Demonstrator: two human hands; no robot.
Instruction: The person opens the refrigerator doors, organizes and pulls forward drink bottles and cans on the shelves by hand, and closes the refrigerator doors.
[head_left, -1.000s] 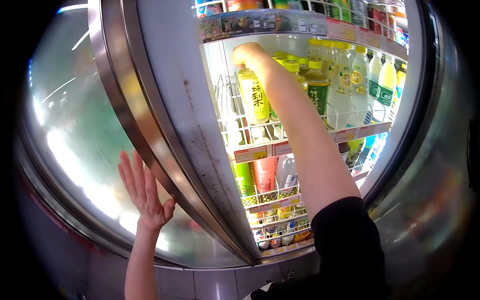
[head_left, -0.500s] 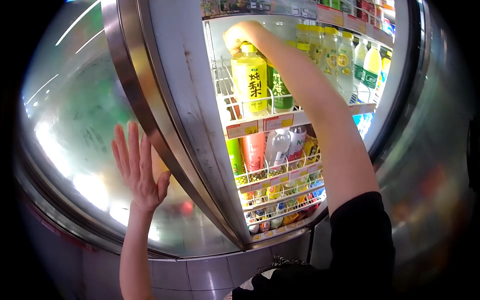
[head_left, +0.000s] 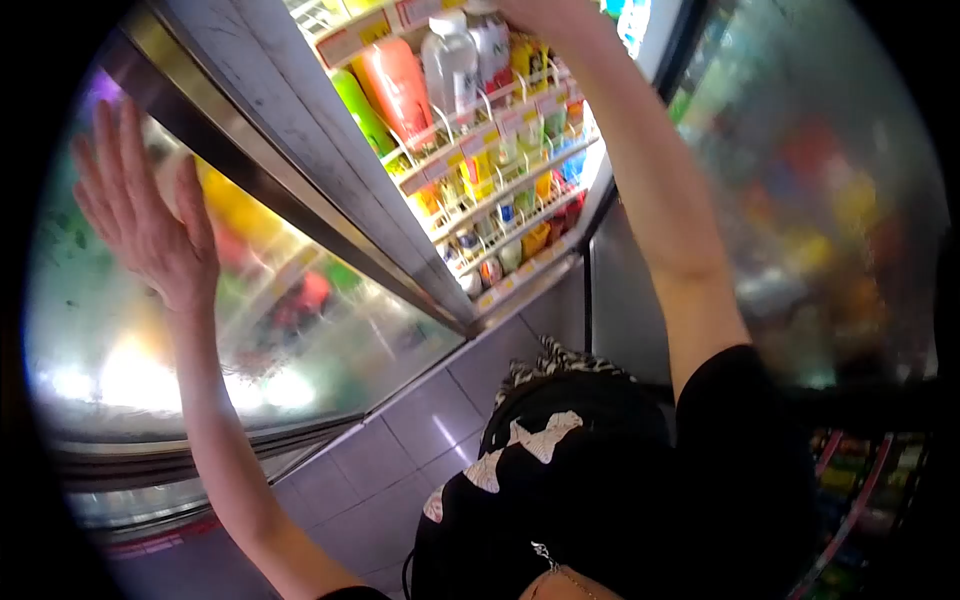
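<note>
Head view: left hand [head_left: 150, 215] between nine and ten o'clock, raised, back toward the camera, fingers spread and thumb well apart from them; nothing in its grasp. It overlaps the left glass door [head_left: 95, 330] at nine o'clock; contact cannot be told. Steel door edge [head_left: 255, 155] slants just beside the thumb.

Right forearm [head_left: 640, 130] reaches up between one and two o'clock. Right hand lies past the top margin at twelve o'clock; cannot tell whether its fingers are apart or clamped on something.

Items nearest the right wrist, on a shelf: clear bottle with reddish label [head_left: 490, 50] at twelve o'clock, white-capped clear bottle [head_left: 450, 72] just beside it. At eleven o'clock, pink bottle [head_left: 398, 92], then green bottle [head_left: 360, 112], tilted in view, behind the wire guard [head_left: 435, 125]. Small packages [head_left: 510, 252] fill lower racks, just above centre; labels too small to read.

Right glass door [head_left: 800, 240] between two and three o'clock, foggy; colours behind or reflected in it blurred. Tiled floor [head_left: 395, 440] at seven o'clock. Wearer's black top [head_left: 640, 490] at five o'clock; black-and-white patterned cloth [head_left: 565, 358] near four o'clock, close to centre.
</note>
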